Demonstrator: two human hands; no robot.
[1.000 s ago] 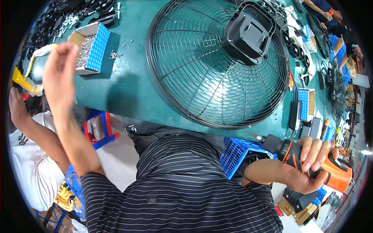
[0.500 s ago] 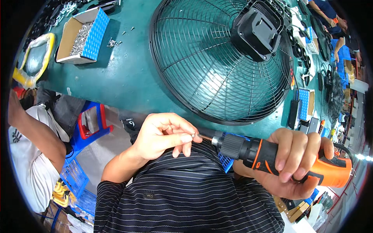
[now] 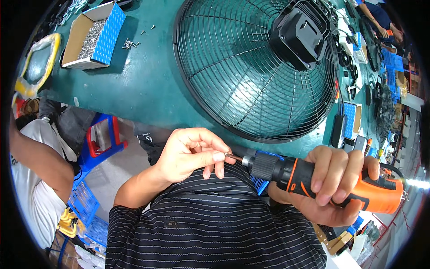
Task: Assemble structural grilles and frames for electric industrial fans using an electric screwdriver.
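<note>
Orange and black, the cordless driver (image 3: 322, 184) lies sideways in the clenched right hand (image 3: 333, 188), close to the chest, its bit tip (image 3: 235, 158) pointing left. The left hand (image 3: 190, 154) pinches something tiny there, probably a screw being seated. Beyond, the fan guard (image 3: 255, 67) lies flat on the green bench (image 3: 134, 85), screw box (image 3: 92, 36) far left.

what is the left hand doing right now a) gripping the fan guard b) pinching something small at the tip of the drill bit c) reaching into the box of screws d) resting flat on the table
b: the left hand pinches a small piece, likely a screw, against the bit of the orange and black drill, which the right hand grips.
</note>
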